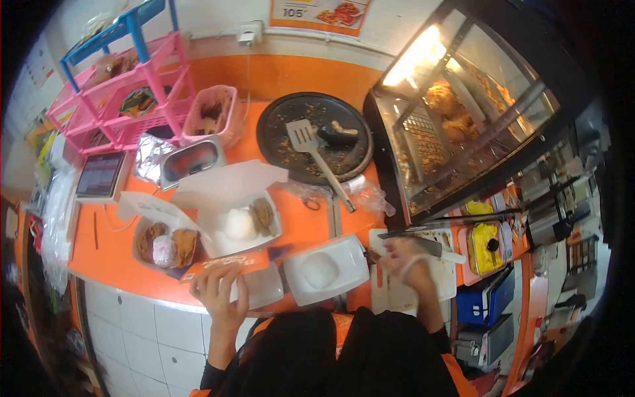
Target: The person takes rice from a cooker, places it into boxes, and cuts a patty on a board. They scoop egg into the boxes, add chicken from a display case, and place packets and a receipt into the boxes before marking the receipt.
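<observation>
My left hand (pixel 221 291) lies at the near left, its fingers apart and resting on the orange printed flap (pixel 231 264) of a white takeaway box (pixel 264 291). Beside that box is another open white box (pixel 354 288) with a rounded mound of rice (pixel 319 270) in it. My right hand (pixel 407 259), blurred by motion, is over the white cutting board (pixel 433 288). Close to its fingertips is a small dark piece of food (pixel 373 255). A knife with a white handle (pixel 453 257) lies at the board, its blade partly behind the hand.
Two filled boxes stand behind my left hand: one with rice (pixel 239 225) and brown meat, one with fried chicken (pixel 185 246) and a wrapped ball. A black round tray (pixel 278 149) holds a slotted turner (pixel 317 155). A lit glass display cabinet (pixel 463 119) stands right.
</observation>
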{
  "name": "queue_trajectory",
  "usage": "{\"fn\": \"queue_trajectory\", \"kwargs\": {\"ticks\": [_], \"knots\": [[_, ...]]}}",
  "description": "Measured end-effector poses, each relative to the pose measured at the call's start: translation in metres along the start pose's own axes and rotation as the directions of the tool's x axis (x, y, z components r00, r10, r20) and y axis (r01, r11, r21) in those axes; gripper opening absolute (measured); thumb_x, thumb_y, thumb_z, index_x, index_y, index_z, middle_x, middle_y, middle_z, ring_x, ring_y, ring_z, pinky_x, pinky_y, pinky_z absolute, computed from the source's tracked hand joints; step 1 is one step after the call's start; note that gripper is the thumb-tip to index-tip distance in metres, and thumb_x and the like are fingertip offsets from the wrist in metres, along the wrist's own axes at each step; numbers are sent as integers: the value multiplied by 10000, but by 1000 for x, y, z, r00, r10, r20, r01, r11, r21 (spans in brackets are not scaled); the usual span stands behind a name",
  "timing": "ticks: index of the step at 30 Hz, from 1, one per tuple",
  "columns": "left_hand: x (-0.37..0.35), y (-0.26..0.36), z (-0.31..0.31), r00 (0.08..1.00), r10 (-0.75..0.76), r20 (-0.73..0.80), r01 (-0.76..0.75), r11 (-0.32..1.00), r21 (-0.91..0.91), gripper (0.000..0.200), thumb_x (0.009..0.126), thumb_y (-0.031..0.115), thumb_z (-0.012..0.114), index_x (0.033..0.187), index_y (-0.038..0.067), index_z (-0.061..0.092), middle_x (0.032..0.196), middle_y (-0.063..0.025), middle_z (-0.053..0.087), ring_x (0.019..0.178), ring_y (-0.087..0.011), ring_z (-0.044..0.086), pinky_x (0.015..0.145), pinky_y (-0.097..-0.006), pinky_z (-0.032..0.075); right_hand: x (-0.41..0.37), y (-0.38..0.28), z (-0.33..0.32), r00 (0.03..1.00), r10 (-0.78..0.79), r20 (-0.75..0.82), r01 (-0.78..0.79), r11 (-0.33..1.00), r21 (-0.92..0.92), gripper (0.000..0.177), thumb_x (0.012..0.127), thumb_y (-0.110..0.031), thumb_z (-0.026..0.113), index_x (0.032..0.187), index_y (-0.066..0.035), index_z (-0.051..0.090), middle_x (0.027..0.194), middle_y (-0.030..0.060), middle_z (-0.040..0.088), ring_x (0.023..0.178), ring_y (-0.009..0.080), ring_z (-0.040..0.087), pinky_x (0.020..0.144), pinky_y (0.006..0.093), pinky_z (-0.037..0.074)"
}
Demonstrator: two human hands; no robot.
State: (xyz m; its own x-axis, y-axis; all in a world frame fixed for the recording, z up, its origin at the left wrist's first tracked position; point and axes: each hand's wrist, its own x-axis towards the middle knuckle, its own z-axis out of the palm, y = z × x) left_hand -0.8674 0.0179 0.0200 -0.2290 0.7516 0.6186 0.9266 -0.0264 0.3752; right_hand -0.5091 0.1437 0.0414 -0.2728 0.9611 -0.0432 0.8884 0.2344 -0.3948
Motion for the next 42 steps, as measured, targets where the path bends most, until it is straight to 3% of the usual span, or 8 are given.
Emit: {"fn": "queue_trajectory", "kwargs": {"ticks": [11,17,22,27,30,35,40,42], "knots": [[0,-1,-1,1000,22,-11,-22,1000,-17,254,744,93,680,992,142,677,1003,8,639,1027,-206,567,954,-391,301,13,30,79,982,-74,172,123,947,-297,433,740,-70,690,1162,-87,594,1101,135,620,893,301,630,814,400,526],[-13,6,-8,1000,-20,-15,20,1000,-20,243,736,119,691,976,150,691,1000,5,640,1017,-207,568,936,-389,315,12,9,-18,982,-13,189,-126,701,702,383,830,-124,693,1182,-23,580,807,50,620,661,146,574,587,300,496],[-11,9,-1,999,-4,-55,3,1000,-18,231,749,122,677,979,146,681,990,8,648,1005,-210,576,956,-388,311,83,-126,-32,758,-647,-87,605,647,464,384,825,-40,617,1206,-37,567,1078,114,600,1011,216,579,857,342,481],[-1,12,1,998,-30,-59,30,1000,2,230,782,104,654,1011,125,655,1041,-18,642,1056,-247,566,1001,-419,293,167,-206,59,871,-251,422,298,953,-49,273,714,-229,674,929,-65,712,909,190,686,908,321,677,785,432,531],[0,14,0,998,-49,-44,51,997,65,264,805,115,629,1069,120,644,1087,-41,634,1118,-271,550,1041,-443,272,174,-203,63,671,-496,550,628,775,-67,219,693,-198,660,804,-20,723,818,214,685,838,325,690,725,440,543],[-3,13,5,999,-3,-45,10,986,169,372,822,187,580,1180,92,611,1188,-100,604,1206,-340,501,1080,-532,273,110,-156,4,719,-682,133,686,666,-294,469,830,-229,657,1270,-86,580,1132,152,627,954,282,657,789,407,554],[34,48,17,972,103,-213,-70,985,157,311,845,236,666,1103,63,649,1146,-114,635,1123,-331,558,964,-479,388,-7,-39,-131,790,-583,-189,612,743,271,393,907,-292,575,1210,-43,595,1021,141,643,969,264,652,735,351,526],[50,92,25,949,156,-273,-105,975,193,283,862,235,648,1087,63,651,1114,-116,641,1074,-338,573,946,-480,395,-27,43,-143,933,-360,14,183,506,843,401,923,-315,574,1230,-57,587,1054,121,653,977,237,642,776,328,514]]}}
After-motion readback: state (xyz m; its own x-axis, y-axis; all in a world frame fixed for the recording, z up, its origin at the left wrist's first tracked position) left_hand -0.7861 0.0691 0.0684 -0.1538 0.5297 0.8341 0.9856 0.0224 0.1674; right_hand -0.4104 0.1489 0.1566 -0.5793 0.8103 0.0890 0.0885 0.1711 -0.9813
